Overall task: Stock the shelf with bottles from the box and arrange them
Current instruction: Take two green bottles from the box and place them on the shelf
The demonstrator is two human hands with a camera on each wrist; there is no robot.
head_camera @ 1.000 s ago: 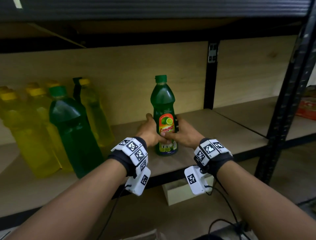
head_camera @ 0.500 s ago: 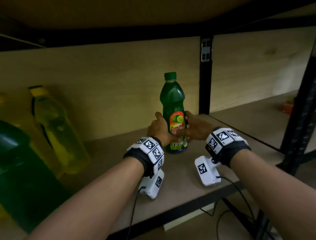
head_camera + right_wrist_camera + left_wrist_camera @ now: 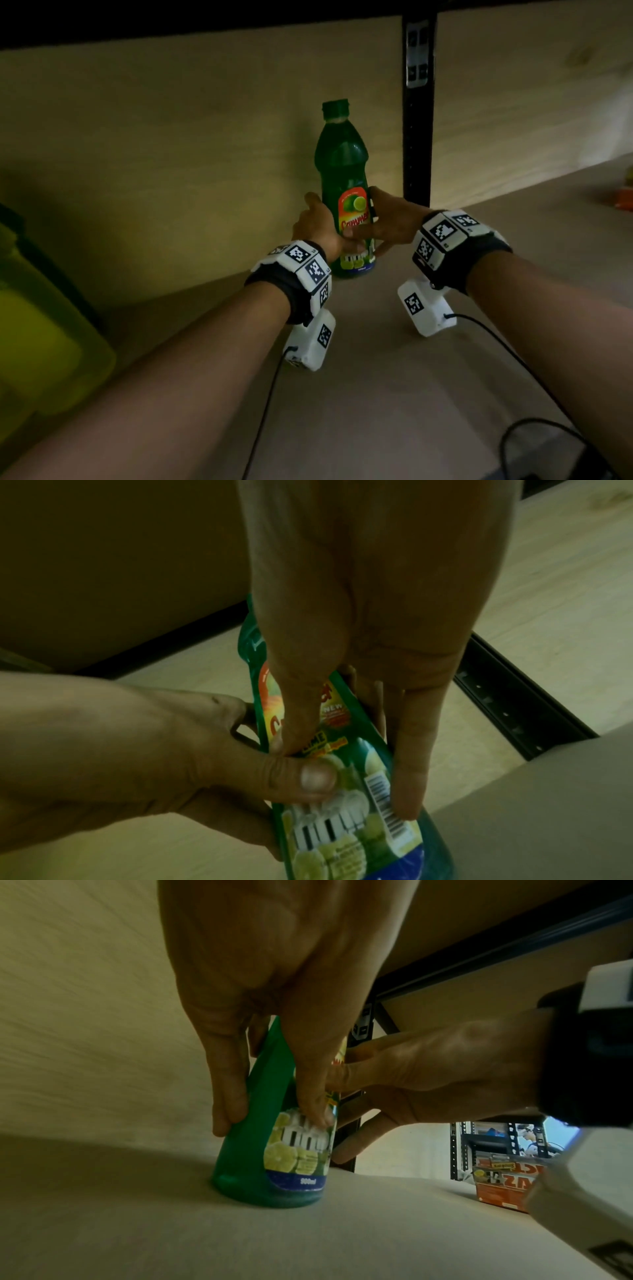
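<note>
— What is nearest?
— Two forearms reach onto the shelf (image 3: pixel 394 377), each wrist wearing a band with black-and-white markers.

— And the hands?
— The left hand (image 3: pixel 317 226) and right hand (image 3: pixel 388 222) both curl around a green bottle (image 3: pixel 342 171), thumbs pressed on its label.

— Where is the bottle?
— Upright on the shelf, near the back wall, beside a black post (image 3: pixel 416 137).

Pretty dim in here. A pale plywood back panel (image 3: pixel 171 144) fills the upper half of the head view, with a black perforated metal upright post (image 3: pixel 416 113) right of centre. Bottom half is a beige wooden shelf board (image 3: pixel 394 394). A dark shelf underside (image 3: pixel 171 17) runs along the top edge.
</note>
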